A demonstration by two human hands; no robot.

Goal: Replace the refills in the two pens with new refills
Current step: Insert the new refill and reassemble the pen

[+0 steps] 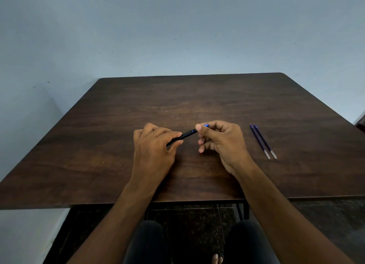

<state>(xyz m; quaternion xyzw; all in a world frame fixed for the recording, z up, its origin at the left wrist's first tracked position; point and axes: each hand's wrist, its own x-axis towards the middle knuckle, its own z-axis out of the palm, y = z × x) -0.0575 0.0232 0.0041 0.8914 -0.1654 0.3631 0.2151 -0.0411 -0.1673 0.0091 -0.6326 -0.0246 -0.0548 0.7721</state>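
A black pen [186, 135] with a blue tip end is held between both hands over the middle of the dark wooden table [118, 109]. My left hand [156, 143] grips the pen's lower barrel. My right hand [221, 139] pinches the blue end between thumb and fingers. Two thin blue refills [262, 140] with clear ends lie side by side on the table, to the right of my right hand. No second pen shows anywhere in the view.
The table's near edge [177, 201] runs just above my knees [197, 242]. A pale blue wall [177, 36] stands behind the table's far edge. Dark floor shows under the table.
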